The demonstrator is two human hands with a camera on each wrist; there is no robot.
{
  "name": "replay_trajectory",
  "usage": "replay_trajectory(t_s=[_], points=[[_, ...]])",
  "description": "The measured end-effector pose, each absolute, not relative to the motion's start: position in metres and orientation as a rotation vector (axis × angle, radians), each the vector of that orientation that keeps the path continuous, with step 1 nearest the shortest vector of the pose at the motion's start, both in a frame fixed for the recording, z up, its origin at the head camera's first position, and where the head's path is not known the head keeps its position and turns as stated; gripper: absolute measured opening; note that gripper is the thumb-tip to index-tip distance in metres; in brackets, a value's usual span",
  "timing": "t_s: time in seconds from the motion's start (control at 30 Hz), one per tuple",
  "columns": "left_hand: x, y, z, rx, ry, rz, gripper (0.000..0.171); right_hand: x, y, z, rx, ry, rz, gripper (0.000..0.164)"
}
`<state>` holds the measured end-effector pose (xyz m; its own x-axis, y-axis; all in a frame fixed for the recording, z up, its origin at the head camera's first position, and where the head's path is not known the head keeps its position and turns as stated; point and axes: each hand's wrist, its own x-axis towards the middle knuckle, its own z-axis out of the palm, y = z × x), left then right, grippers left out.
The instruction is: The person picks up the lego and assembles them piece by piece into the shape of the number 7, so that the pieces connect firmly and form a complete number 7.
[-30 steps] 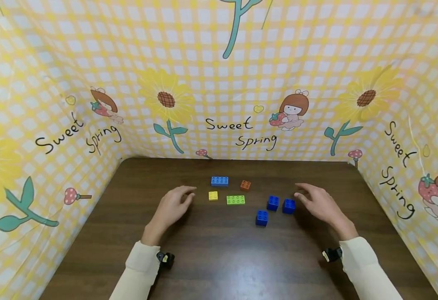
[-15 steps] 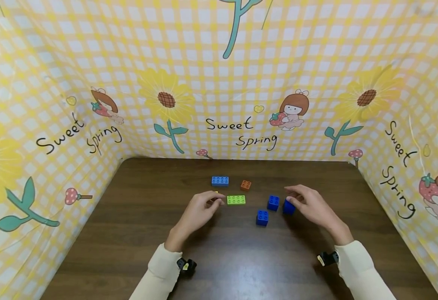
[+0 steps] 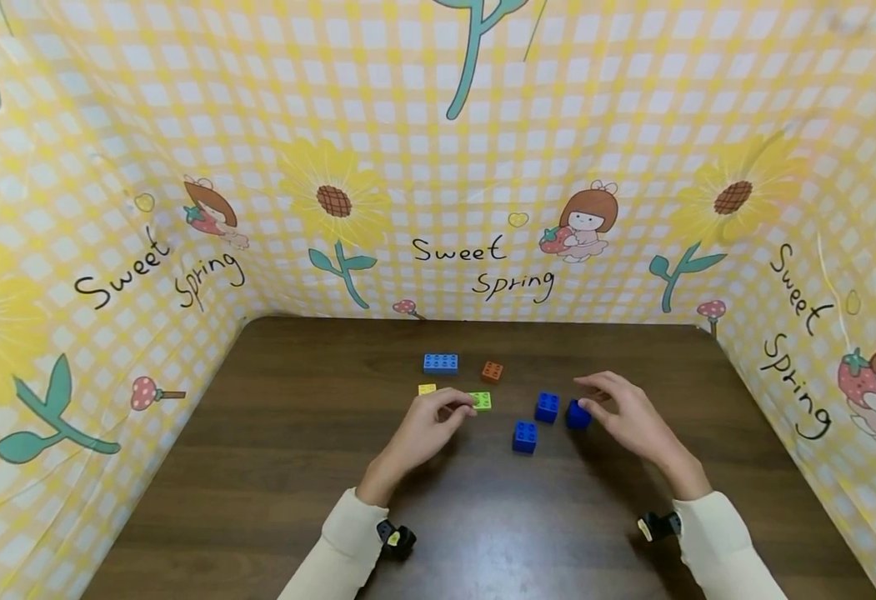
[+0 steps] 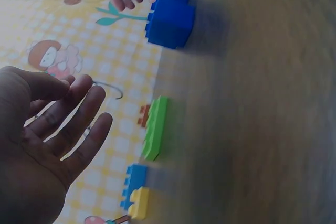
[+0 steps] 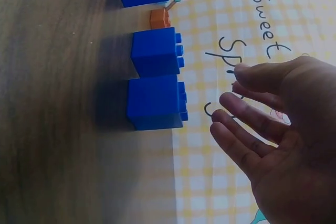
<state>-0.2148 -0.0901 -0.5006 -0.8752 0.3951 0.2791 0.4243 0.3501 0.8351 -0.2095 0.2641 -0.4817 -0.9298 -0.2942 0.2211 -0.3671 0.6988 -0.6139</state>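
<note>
My left hand (image 3: 424, 429) hovers at the near left of a flat lime-green brick (image 3: 484, 402), its fingers covering part of that brick in the head view. In the left wrist view its fingers (image 4: 79, 121) are loosely bent, hold nothing and stay apart from the bricks. Three tall dark blue bricks stand to the right: a back one (image 3: 547, 407), a right one (image 3: 577, 415) and a near one (image 3: 524, 437). Close over the right one is my right hand (image 3: 628, 417). Nothing lies between its relaxed fingers (image 5: 239, 111) in the right wrist view.
A small yellow brick (image 3: 427, 389) lies left of the green one. Farther back are a lighter blue brick (image 3: 441, 363) and a small orange-brown brick (image 3: 493, 372). Checked cloth (image 3: 475, 167) walls the brown wooden table (image 3: 295, 358) at the back and both sides.
My left hand has moved right, past the yellow brick to the green one. My right hand has shifted slightly left, over the right dark blue brick. The bricks lie where they were.
</note>
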Motion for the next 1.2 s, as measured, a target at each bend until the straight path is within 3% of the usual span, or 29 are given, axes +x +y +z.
replay_trajectory(t_s=[0.7,0.83,1.2], points=[[-0.221,-0.032,-0.529,-0.921,-2.819,-1.667,0.065,-0.208,0.277,-0.511,0.445,-2.802,1.294,0.063],[-0.222,-0.024,-0.531,-0.955,-2.846,-1.623,0.063,-0.211,0.276,-0.516,0.452,-2.820,1.339,0.065],[-0.222,-0.019,-0.535,-0.934,-2.874,-1.468,0.034,-0.217,0.270,-0.524,0.449,-2.841,1.391,0.056]])
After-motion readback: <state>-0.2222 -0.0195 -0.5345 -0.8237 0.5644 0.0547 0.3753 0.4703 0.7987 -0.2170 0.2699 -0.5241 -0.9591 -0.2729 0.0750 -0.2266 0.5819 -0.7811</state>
